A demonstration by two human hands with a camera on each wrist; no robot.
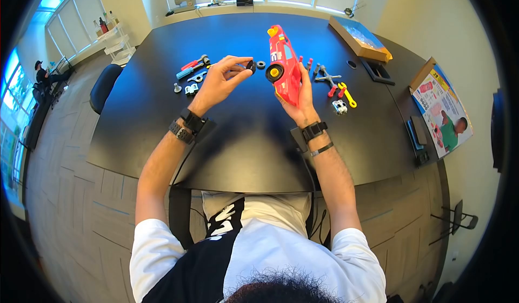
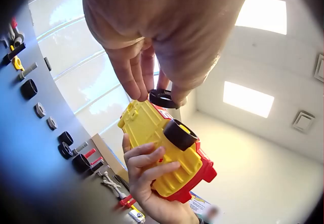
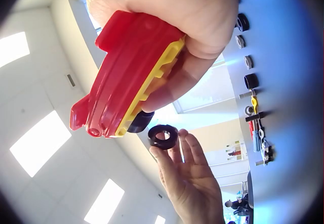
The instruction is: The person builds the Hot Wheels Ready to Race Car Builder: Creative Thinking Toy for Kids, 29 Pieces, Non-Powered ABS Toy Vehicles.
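My right hand (image 1: 300,104) grips a red toy car (image 1: 289,81) with a yellow underside (image 2: 152,143), holding it up above the table. A black wheel with a yellow hub (image 1: 274,72) sits on the side facing left. Between thumb and fingers, my left hand (image 1: 219,84) pinches a loose black ring (image 3: 163,137), a little left of the car in the head view. The left wrist view shows that ring (image 2: 162,98) near the car's end, beyond the mounted black wheel (image 2: 179,135). Whether ring and car touch is unclear there; the right wrist view shows them apart.
Toy tools (image 1: 190,68), a white part (image 1: 191,89) and a grey bolt (image 1: 177,87) lie at the left. Grey crossed parts (image 1: 327,76), red bolts and a yellow wrench (image 1: 350,96) lie right. An open box (image 1: 359,38), a black tray (image 1: 378,72) and a printed box (image 1: 443,106) stand farther right.
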